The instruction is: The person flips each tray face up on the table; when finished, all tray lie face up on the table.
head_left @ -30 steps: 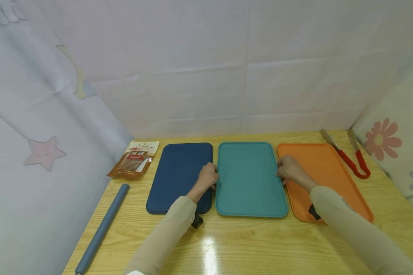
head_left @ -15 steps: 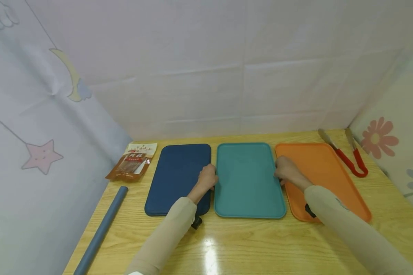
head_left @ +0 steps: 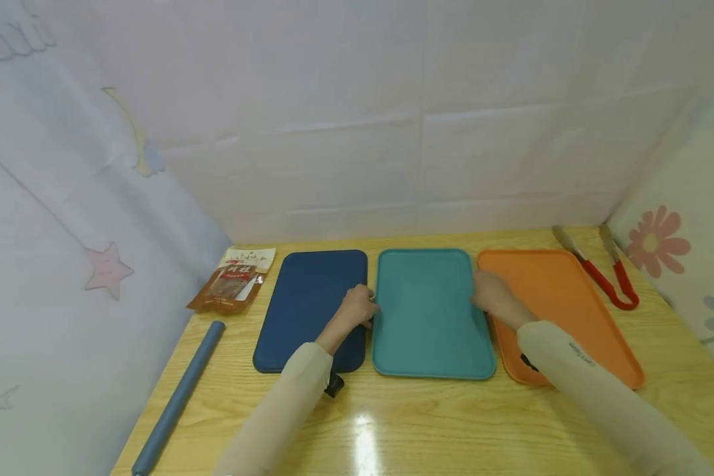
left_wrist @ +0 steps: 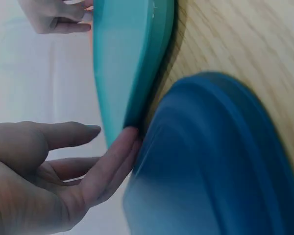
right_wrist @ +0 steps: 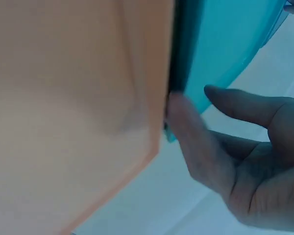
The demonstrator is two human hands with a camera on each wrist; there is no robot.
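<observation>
A teal tray [head_left: 431, 317] lies flat on the table between a dark blue tray [head_left: 309, 311] and an orange tray [head_left: 556, 297]. My left hand [head_left: 357, 305] is at the teal tray's left edge, its fingers reaching into the narrow gap beside the blue tray. The left wrist view shows these fingers [left_wrist: 112, 159] nearly straight against the teal rim, thumb apart from them. At the opposite edge is my right hand [head_left: 492, 294]. Its fingers [right_wrist: 198, 142] dip between the teal and orange trays, with the thumb held away; in the head view its fingertips are hidden.
To the left lie a brown-and-white food packet [head_left: 232, 281] and a long grey-blue rod [head_left: 178, 396]. Red-handled tongs [head_left: 613, 277] lie spread at the right. Cloth walls [head_left: 345, 132] stand behind the table and along both sides.
My right hand has shifted slightly left, a little further over the teal tray's edge. My left hand stays at the other edge. The trays look almost unmoved.
</observation>
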